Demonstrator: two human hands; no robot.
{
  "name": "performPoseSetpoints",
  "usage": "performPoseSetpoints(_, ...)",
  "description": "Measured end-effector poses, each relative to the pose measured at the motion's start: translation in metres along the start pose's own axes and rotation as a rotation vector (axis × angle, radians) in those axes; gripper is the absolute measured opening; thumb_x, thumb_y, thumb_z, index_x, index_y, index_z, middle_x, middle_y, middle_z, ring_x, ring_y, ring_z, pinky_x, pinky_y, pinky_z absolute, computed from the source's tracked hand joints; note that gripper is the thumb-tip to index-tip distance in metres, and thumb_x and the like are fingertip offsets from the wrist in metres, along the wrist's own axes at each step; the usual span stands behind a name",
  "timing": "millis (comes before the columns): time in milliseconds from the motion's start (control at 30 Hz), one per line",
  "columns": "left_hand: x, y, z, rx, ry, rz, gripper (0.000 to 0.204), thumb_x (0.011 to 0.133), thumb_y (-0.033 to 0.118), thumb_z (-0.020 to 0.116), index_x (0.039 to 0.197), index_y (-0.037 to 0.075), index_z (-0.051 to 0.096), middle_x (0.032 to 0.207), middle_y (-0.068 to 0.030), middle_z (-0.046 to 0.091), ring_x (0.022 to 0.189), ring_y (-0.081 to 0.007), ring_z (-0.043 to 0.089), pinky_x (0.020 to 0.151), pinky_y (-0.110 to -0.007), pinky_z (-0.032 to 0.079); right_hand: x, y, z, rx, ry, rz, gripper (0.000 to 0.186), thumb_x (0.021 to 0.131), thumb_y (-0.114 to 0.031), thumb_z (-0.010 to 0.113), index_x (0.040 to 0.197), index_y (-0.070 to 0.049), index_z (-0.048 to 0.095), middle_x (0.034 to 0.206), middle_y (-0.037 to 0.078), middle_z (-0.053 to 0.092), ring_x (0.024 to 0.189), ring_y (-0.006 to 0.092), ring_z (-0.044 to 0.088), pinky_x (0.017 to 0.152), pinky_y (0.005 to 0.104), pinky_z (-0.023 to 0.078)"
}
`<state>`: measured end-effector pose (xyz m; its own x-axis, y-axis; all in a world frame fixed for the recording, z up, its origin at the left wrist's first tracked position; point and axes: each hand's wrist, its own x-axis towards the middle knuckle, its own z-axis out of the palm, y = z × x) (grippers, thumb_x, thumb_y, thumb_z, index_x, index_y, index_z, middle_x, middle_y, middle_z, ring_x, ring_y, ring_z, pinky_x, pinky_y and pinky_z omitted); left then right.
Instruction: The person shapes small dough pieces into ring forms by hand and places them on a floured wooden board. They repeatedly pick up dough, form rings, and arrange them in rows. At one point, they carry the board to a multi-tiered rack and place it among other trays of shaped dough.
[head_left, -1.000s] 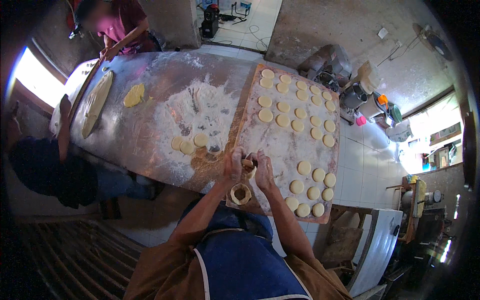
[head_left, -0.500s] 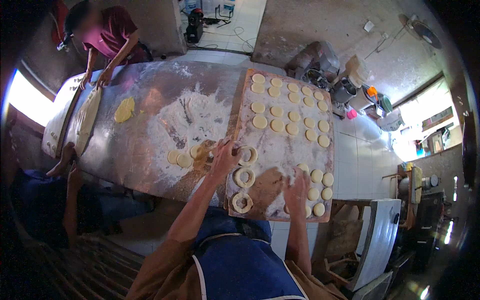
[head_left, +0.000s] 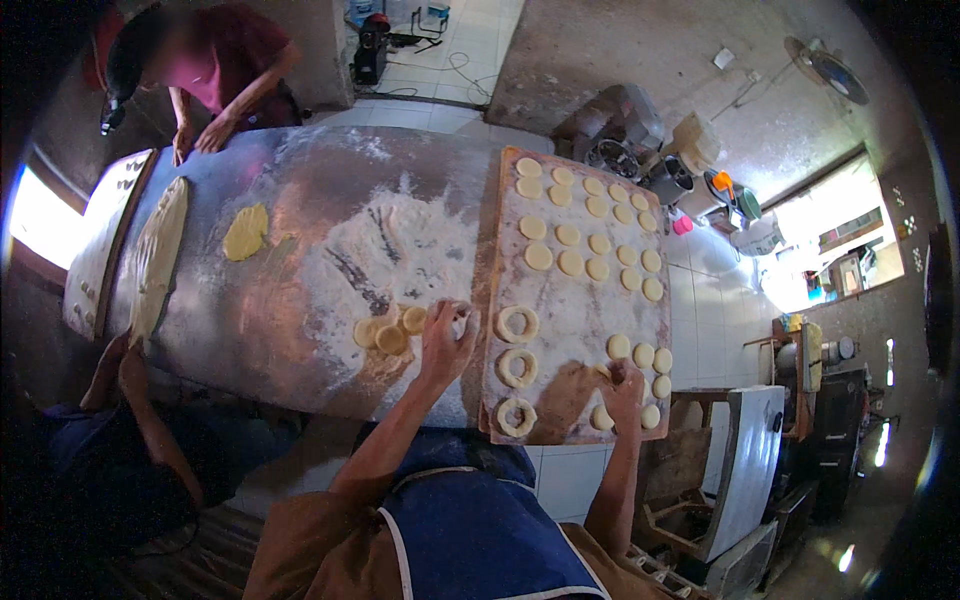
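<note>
My left hand (head_left: pixel 447 342) is curled above the floured table, just left of the wooden board (head_left: pixel 575 300). Something whitish shows at its fingertips, too small to name. Beside it lie several flat dough rounds (head_left: pixel 391 340) in the flour. On the board's left side stand three dough rings (head_left: pixel 517 368) in a column. My right hand (head_left: pixel 626 388) is over the lower right of the board, fingers pinched together; what they hold, if anything, is hidden. Dough rounds (head_left: pixel 642 355) lie around that hand, and several more (head_left: pixel 569 263) sit in rows across the board's far half.
White flour (head_left: pixel 410 240) covers the middle of the metal table (head_left: pixel 270 330). A yellow dough lump (head_left: pixel 245 232) and a long dough strip (head_left: pixel 160 260) lie to the left. Two other people have hands near that strip. Pots and buckets (head_left: pixel 670 182) stand beyond the board.
My left hand has moved left, off the dough rings to beside the rounds in the flour. My right hand's fingers have drawn together. The far person's hands have left the dough strip.
</note>
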<state>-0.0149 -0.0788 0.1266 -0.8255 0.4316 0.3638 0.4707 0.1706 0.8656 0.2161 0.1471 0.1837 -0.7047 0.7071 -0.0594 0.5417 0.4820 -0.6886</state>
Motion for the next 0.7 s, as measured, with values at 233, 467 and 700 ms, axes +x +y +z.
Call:
performPoseSetpoints(233, -0.029, -0.039, -0.083, 0.087, 0.181, -0.143, 0.011, 0.089, 0.009, 0.057, 0.094, -0.001, 0.059, 0.086, -0.0135, 0.058, 0.078, -0.0282, 0.059, 0.073, -0.039, 0.048, 0.086, -0.150, 0.165, 0.093, -0.245, -0.364, 0.029, 0.073, -0.017, 0.076, 0.093, 0.000, 0.065, 0.085, 0.015, 0.068, 0.079, 0.0283, 0.067, 0.071, 0.0383, 0.052)
performPoseSetpoints(467, -0.017, -0.047, -0.101, 0.001, 0.182, -0.162, 0.013, 0.088, 0.009, 0.059, 0.098, 0.000, 0.060, 0.088, -0.0141, 0.060, 0.079, -0.0288, 0.062, 0.074, -0.038, 0.049, 0.125, -0.169, 0.249, -0.471, -0.327, -0.400, 0.030, 0.069, -0.013, 0.076, 0.093, -0.001, 0.063, 0.090, 0.020, 0.066, 0.083, 0.0329, 0.066, 0.072, 0.0391, 0.053)
performPoseSetpoints(700, 0.010, -0.042, -0.083, -0.427, 0.003, -0.377, 0.025, 0.088, 0.012, 0.064, 0.109, -0.002, 0.063, 0.097, -0.0127, 0.067, 0.090, -0.0206, 0.065, 0.080, -0.032, 0.051, 0.070, -0.155, 0.222, 0.488, -0.351, -0.100, 0.039, 0.072, -0.002, 0.075, 0.101, 0.000, 0.049, 0.084, 0.008, 0.062, 0.080, 0.0162, 0.066, 0.070, 0.0286, 0.055)
